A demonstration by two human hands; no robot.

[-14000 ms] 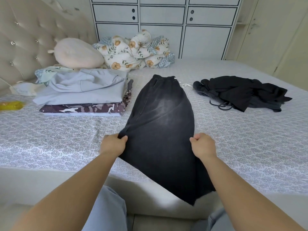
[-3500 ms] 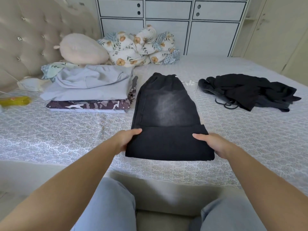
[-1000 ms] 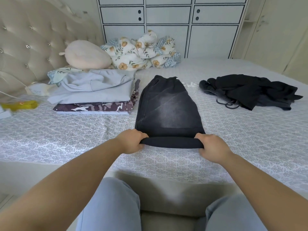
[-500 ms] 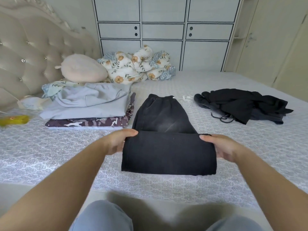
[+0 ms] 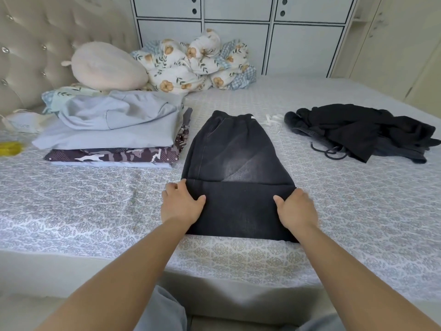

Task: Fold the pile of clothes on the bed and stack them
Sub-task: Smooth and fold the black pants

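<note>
In the centre of the frame the black trousers (image 5: 236,177) lie flat on the bed (image 5: 100,206), waistband pointing to the top, their lower part doubled up into a thick band across the near edge; the left hand (image 5: 180,206) and the right hand (image 5: 296,211) sit on the two ends of that band, fingers fairly straight and thumbs turned inward, pressing it flat rather than gripping it, probably to set the crease and keep the sides square before the next fold; the cloth looks like heavy washed denim, dark with a faded grey patch in the middle, stiff enough to hold a straight edge; at centre left stands the stack of folded clothes (image 5: 112,137), soft pale blue pieces on top of a camouflage print, kept just beside the trousers so the finished piece has a short way to go; at the right of the frame a crumpled black garment (image 5: 362,130) with a loose drawstring waits unfolded, well apart; the bedcover is pale with a fine grey repeating pattern, slightly rumpled.
</note>
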